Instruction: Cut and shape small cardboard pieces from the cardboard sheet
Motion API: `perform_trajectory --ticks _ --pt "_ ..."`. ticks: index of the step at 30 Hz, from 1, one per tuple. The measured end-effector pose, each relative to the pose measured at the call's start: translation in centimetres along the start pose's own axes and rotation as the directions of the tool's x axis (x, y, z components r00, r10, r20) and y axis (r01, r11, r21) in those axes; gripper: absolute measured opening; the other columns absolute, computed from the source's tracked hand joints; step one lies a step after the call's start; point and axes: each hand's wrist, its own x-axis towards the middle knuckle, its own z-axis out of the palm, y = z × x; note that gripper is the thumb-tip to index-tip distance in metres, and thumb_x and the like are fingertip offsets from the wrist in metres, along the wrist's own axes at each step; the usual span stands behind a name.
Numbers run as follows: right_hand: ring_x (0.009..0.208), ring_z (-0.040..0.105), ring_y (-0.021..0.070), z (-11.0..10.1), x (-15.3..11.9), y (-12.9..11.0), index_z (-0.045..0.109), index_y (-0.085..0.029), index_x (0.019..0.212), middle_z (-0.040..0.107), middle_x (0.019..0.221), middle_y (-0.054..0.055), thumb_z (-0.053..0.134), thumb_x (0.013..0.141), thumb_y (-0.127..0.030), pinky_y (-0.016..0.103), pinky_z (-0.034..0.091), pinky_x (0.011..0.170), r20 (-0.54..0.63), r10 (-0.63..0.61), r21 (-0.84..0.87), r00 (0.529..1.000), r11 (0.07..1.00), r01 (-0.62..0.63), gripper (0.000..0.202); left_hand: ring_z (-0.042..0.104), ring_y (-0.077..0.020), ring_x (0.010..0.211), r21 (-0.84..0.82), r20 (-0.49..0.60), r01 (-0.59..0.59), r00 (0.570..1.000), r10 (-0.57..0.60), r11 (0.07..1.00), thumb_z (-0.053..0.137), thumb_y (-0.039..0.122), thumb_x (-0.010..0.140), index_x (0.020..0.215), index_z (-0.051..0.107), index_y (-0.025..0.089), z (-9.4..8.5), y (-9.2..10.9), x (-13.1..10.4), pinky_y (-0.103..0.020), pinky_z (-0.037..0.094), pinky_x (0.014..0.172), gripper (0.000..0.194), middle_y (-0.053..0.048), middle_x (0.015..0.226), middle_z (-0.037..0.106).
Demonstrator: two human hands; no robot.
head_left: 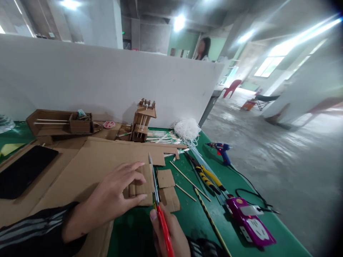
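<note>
Head view: the left hand [114, 191] has its fingers narrowed on a small brown corrugated cardboard piece [148, 178], thumb at the near side and fingertips on top. It lies at the right of the large brown cardboard sheet [104, 153], beside two loose cardboard squares [165, 178] on the green worktop [128, 232]. The right hand [175, 232] has its fingers wrapped around long-bladed scissors with red handles [164, 228], the blades pointing away along the piece's right edge. This looks like trimming or lining up a cut; such a cut calls for a steady piece and blades clear of the left fingertips. The handle end and part of the right hand are cut off below. I cannot tell whether the blades are parted, nor whether the card showing under the piece is separate.
</note>
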Motion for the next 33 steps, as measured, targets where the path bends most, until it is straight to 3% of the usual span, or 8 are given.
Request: perform_trajectory --ticks 4,7,11,15,19,25,30,33 --pt "0.033 0.036 0.0089 -0.5 -0.1 -0.2 0.049 -0.022 0.08 0.041 0.046 -0.009 0.038 0.088 -0.073 0.019 0.025 0.034 0.172 0.172 0.126 0.97 0.973 -0.195 0.053 0.056 -0.0247 0.123 0.031 0.016 0.033 0.999 -0.033 0.999 0.065 0.033 0.083 0.096 0.058 0.026 -0.7 -1.5 0.4 -0.039 0.047 0.099 0.017 -0.007 0.137 0.058" --pt "0.043 0.04 0.0095 -2.8 0.2 -0.8 0.049 -0.021 0.075 0.045 0.055 -0.006 0.041 0.088 -0.071 0.02 0.03 0.039 0.147 0.123 0.116 0.981 0.983 -0.141 0.052 0.06 -0.0259 0.116 0.081 0.056 0.09 0.994 -0.095 0.993 0.065 0.037 0.082 0.095 0.058 0.025 -1.1 -3.4 0.8 -0.04 0.048 0.096 0.019 -0.006 0.132 0.06" --pt "0.057 0.038 0.0131 -7.0 0.6 -1.4 0.052 -0.02 0.07 0.043 0.063 -0.004 0.055 0.087 -0.057 0.026 0.032 0.051 0.045 -0.013 -0.216 0.999 0.976 0.022 0.04 0.062 -0.0277 0.105 0.16 0.119 0.152 0.978 -0.172 0.975 0.064 0.037 0.08 0.095 0.058 0.024 -0.6 -5.8 1.3 -0.039 0.05 0.086 0.021 -0.007 0.117 0.066" --pt "0.054 0.046 0.017 -9.3 0.6 -1.0 0.054 -0.022 0.066 0.055 0.06 0.0 0.061 0.083 -0.05 0.03 0.033 0.052 0.025 -0.044 -0.593 0.999 0.804 0.05 0.034 0.061 -0.029 0.1 0.181 0.113 0.183 0.972 -0.205 0.966 0.062 0.037 0.079 0.103 0.057 0.022 0.3 -8.0 1.2 -0.042 0.048 0.086 0.029 -0.008 0.109 0.066" --pt "0.076 0.065 0.027 -9.3 0.8 0.1 0.067 -0.023 0.082 0.073 0.086 0.007 0.072 0.076 -0.052 0.034 0.044 0.064 0.095 -0.058 -0.754 0.994 0.648 0.11 0.03 0.058 -0.0302 0.106 0.184 0.146 0.197 0.963 -0.225 0.963 0.061 0.037 0.079 0.106 0.058 0.021 0.8 -9.3 0.9 -0.043 0.046 0.09 0.031 -0.008 0.112 0.065" --pt "0.091 0.067 0.0288 -8.9 1.6 1.0 0.069 -0.022 0.098 0.073 0.098 0.007 0.077 0.071 -0.039 0.033 0.047 0.071 0.255 0.003 -0.798 0.967 0.565 0.209 0.032 0.056 -0.0313 0.112 0.173 0.211 0.21 0.946 -0.245 0.962 0.062 0.037 0.079 0.113 0.058 0.022 1.1 -9.8 0.5 -0.046 0.044 0.094 0.037 -0.009 0.118 0.064" --pt "0.081 0.069 0.0254 -10.2 2.6 -1.5 0.067 -0.022 0.1 0.072 0.097 0.005 0.078 0.07 -0.03 0.03 0.041 0.063 0.423 0.07 -0.799 0.903 0.5 0.335 0.032 0.055 -0.0306 0.116 0.139 0.238 0.215 0.94 -0.244 0.967 0.061 0.038 0.08 0.117 0.056 0.022 1.0 -9.7 0.5 -0.044 0.042 0.097 0.041 -0.01 0.125 0.061" --pt "0.077 0.068 0.0217 -9.5 5.0 -3.2 0.065 -0.025 0.092 0.073 0.089 0.001 0.063 0.086 -0.036 0.029 0.037 0.059 0.42 -0.013 -0.796 0.908 0.475 0.375 0.013 0.056 -0.0307 0.114 0.122 0.247 0.22 0.938 -0.244 0.968 0.061 0.036 0.079 0.115 0.056 0.022 1.0 -9.7 0.6 -0.045 0.043 0.096 0.04 -0.01 0.122 0.062"
